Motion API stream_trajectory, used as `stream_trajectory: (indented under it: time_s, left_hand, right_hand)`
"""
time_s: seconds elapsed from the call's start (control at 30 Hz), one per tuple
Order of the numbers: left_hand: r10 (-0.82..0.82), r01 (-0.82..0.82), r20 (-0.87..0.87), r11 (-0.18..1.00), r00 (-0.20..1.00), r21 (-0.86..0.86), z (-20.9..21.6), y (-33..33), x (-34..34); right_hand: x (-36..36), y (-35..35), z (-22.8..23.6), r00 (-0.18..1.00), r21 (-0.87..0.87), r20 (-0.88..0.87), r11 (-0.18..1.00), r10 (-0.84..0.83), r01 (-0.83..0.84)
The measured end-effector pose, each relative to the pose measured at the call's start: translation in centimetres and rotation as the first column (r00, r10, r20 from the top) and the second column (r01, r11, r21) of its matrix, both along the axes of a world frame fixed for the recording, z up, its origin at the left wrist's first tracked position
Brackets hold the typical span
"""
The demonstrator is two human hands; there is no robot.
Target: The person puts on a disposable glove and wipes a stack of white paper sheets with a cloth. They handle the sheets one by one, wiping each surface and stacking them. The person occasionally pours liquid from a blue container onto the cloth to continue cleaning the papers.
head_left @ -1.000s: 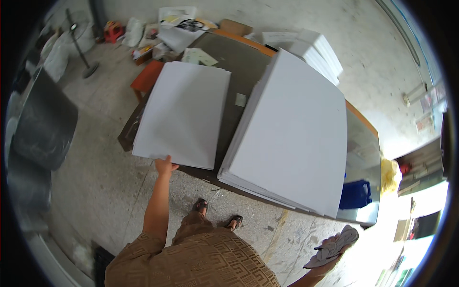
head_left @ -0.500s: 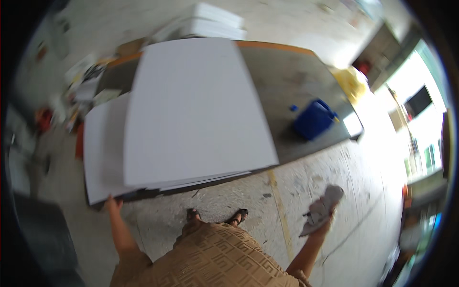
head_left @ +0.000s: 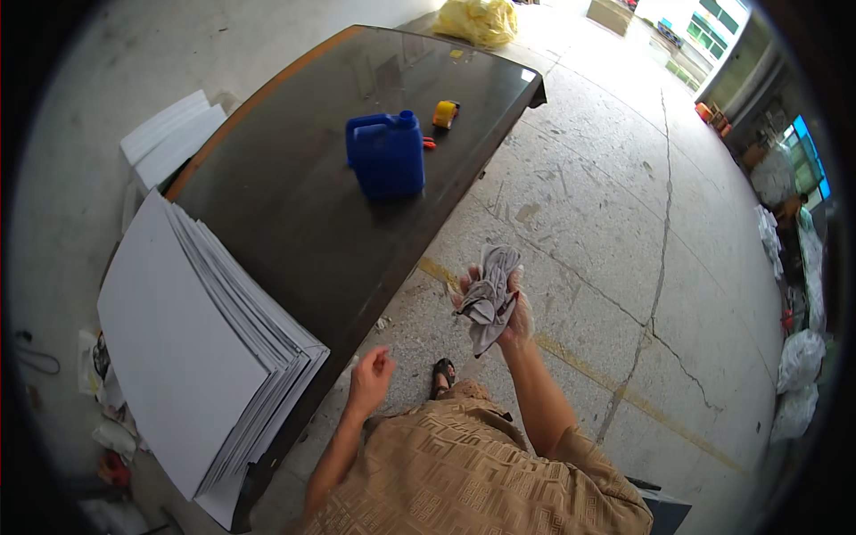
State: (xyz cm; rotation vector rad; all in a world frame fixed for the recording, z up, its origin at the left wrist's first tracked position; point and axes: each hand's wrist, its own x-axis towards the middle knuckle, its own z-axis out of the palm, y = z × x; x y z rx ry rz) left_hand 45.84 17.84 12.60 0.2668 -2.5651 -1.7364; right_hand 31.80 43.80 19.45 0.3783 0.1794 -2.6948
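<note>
A crumpled grey cloth (head_left: 490, 294) rests in my right hand (head_left: 521, 319), palm up with the fingers curled round it. Thin clear plastic seems to cover that hand. My left hand (head_left: 371, 379) hovers beside the table's near edge, its fingers curled in and nothing visible in them. To its left, a thick stack of large white sheets (head_left: 183, 330) lies on the dark table (head_left: 294, 169). The stack's edges are uneven. Farther along the tabletop stands a blue jug (head_left: 388, 159) with a handle, apart from both hands.
Beyond the jug are a yellow roll-shaped thing (head_left: 445, 113) and a small red item (head_left: 429, 143). White blocks (head_left: 174, 134) are piled behind the table. A yellow plastic bundle (head_left: 477, 21) lies past its far end. Clear bags (head_left: 800, 361) line the right side of the cracked floor.
My view has swung right along the table. My left hand has come away from the corner of the lower white sheets. My right hand still holds the cloth, now in front of me.
</note>
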Motion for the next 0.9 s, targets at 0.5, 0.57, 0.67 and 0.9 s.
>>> stream_trajectory:
  time_s: [0.5,0.57,0.67,0.9]
  left_hand:
    - [-0.351,-0.146,-0.394,0.561,0.85,-0.815,12.7,-7.8,-41.5]
    - [-0.446,-0.046,-0.287,0.477,0.848,-0.878,12.8,-10.3,-43.9]
    - [-0.539,0.161,-0.274,0.626,0.796,-0.763,14.4,-10.9,-46.1]
    - [-0.584,0.294,-0.24,0.671,0.775,-0.681,14.6,-9.3,-47.5]
  right_hand:
    - [-7.7,3.6,-2.1,0.961,0.238,-0.222,0.946,-0.167,0.219]
    - [-9.7,4.0,-1.5,0.966,0.167,-0.179,0.961,-0.189,0.219]
    - [-12.6,4.9,-3.1,0.957,0.152,-0.116,0.947,-0.267,0.283]
    - [-19.1,1.8,-4.3,0.97,0.132,-0.097,0.963,-0.224,0.235]
